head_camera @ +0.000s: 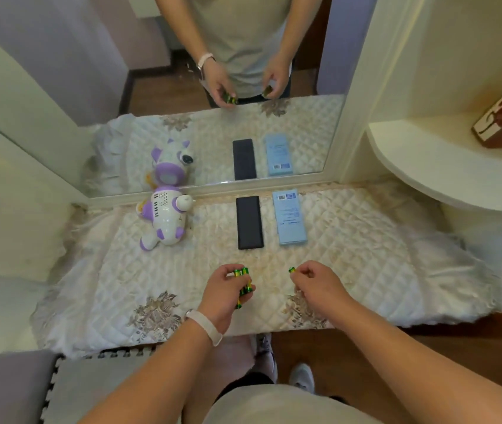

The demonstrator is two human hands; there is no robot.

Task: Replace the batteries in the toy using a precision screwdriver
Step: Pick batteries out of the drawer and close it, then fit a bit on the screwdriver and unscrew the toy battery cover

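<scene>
- Head view, the hands: the left hand (228, 287) is curled around a small bunch of green-and-yellow batteries (242, 281), fingers closed on them, hovering just above the quilted cloth (96, 301) that covers the counter. The right hand (314, 278) is pinched narrow on a single battery (291, 269), only its tip showing past the fingertips. The two hands are apart, as if one cell has been drawn away from the bunch.
- Head view, the toy: the white-and-purple toy (164, 218) lies at the back left of the counter, against the mirror (182, 87), well apart from both hands. Its speaker grille faces up; I cannot tell where the battery door is or whether it is open.
- Head view, the other things: a black case (249, 222) and a light blue box (289, 217) lie side by side near the mirror, between the toy and the right side of the counter. Either may hold the precision screwdriver, but no screwdriver is visible.
- Head view, the mirror: the reflection shows both hands closed on batteries, which matches the direct view.
- Progress, as a judgement: this looks like an early step, with the cells being sorted. Nobody is touching the toy, and no tool is out. Opening the compartment, swapping the cells and screwing the door back on all appear to be left.
</scene>
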